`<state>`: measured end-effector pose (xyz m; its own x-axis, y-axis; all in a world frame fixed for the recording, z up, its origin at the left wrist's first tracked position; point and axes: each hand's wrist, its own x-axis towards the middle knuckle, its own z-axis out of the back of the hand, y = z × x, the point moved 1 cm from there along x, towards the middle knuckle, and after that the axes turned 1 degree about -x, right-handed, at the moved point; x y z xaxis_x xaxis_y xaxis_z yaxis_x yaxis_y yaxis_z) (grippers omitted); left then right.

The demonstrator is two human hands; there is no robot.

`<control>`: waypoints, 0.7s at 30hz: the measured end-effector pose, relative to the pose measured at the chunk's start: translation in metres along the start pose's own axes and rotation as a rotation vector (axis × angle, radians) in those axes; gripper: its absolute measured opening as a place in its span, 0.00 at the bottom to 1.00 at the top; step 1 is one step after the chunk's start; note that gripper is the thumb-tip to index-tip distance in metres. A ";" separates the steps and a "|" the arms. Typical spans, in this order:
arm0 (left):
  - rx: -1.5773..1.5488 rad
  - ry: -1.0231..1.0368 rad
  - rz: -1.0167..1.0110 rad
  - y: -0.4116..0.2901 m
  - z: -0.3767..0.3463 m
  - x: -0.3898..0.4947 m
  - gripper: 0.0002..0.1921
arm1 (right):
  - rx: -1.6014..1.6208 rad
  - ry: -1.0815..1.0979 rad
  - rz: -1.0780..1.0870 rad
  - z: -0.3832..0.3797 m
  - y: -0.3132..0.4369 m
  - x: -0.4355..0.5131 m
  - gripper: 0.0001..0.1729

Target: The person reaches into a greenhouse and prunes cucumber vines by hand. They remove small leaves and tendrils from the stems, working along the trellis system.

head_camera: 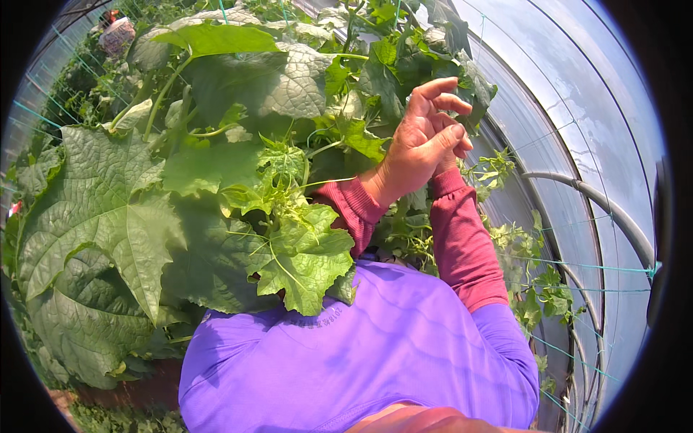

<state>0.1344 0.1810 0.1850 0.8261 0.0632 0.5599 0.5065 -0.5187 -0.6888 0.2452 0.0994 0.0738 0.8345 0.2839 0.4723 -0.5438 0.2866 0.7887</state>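
My left hand is raised right of centre among the vine leaves, its fingers bent and its thumb pointing right. Mostly hidden behind it, my right hand shows a little above its red cuff; the two hands overlap. Whether either holds something cannot be made out. Large dark leaves hang just behind the fingers. Left of my left wrist, a bright green leaf and a young shoot tip with thin tendrils stand close to my chest and partly cover my left arm.
Broad vine leaves fill the left side. Green twine runs across the right, near a curved metal greenhouse pipe and the plastic film wall. Thinner vines climb beside my right arm. A patterned object shows at the far upper left.
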 end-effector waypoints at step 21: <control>1.677 -0.367 -0.161 -0.015 0.171 0.035 0.16 | 0.600 0.259 -0.441 -0.050 0.030 0.040 0.16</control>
<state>0.1982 0.3369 0.1363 0.6334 0.3211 0.7041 0.0711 0.8819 -0.4661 0.2572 0.1655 0.0966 0.8746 0.4845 0.0174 0.0353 -0.0995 0.9944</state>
